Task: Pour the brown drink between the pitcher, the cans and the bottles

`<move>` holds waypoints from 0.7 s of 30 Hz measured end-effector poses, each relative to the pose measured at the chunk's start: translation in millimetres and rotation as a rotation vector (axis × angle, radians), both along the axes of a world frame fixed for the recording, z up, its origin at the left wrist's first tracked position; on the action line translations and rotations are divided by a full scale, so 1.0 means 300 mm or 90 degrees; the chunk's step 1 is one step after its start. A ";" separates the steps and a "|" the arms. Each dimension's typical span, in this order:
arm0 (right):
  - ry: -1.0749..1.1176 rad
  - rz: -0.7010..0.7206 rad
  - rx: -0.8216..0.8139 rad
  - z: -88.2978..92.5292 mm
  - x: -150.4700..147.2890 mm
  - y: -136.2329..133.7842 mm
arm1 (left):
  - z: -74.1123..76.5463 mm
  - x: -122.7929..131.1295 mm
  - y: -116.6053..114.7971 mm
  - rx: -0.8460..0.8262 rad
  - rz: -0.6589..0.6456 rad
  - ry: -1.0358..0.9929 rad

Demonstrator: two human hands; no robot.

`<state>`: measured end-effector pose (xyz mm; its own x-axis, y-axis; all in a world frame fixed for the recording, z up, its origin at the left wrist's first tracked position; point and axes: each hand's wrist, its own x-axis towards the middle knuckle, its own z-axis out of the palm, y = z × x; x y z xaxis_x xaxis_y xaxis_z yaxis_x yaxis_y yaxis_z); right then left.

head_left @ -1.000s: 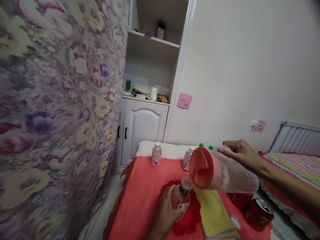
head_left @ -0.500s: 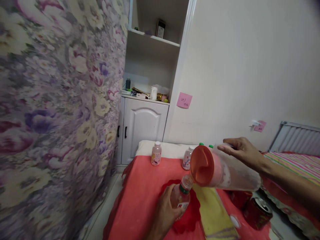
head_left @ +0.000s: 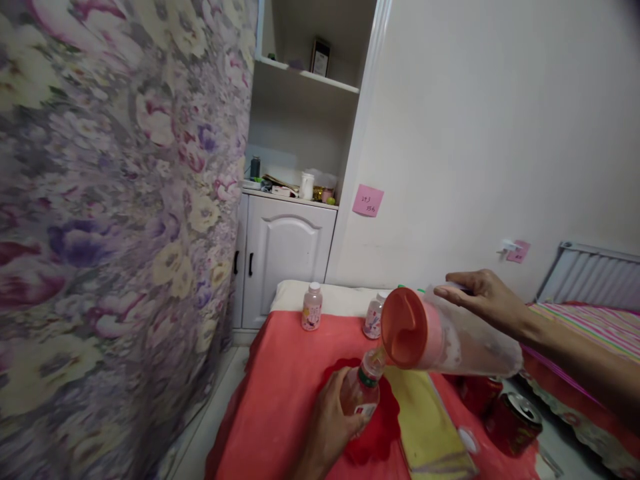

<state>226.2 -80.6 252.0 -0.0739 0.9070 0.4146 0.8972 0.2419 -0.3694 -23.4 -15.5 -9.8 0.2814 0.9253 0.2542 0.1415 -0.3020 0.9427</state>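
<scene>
Clear bottle [head_left: 359, 395], one, green-ringed neck, tilted, seen over a red scalloped dish [head_left: 384, 433]; left hand [head_left: 333, 420] wraps it, thumb and fingers closed about the body. Pitcher [head_left: 460, 343], one, orange lid, tipped nearly level; liquid runs from lid to bottle mouth. Right hand [head_left: 483, 297] grasps its handle, thumb on top, remaining fingers partly hidden. Beside dish: yellow board [head_left: 430, 423]; farther right, dark red can [head_left: 514, 427].
</scene>
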 end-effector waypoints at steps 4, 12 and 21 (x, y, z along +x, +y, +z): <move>-0.002 0.000 0.006 0.004 -0.001 -0.002 | -0.010 0.002 0.006 0.008 -0.012 0.001; -0.005 -0.006 0.006 0.010 -0.016 -0.009 | -0.011 0.009 0.009 0.024 -0.002 -0.007; -0.009 -0.006 0.010 0.006 -0.015 -0.005 | -0.025 0.013 0.014 0.018 -0.005 -0.016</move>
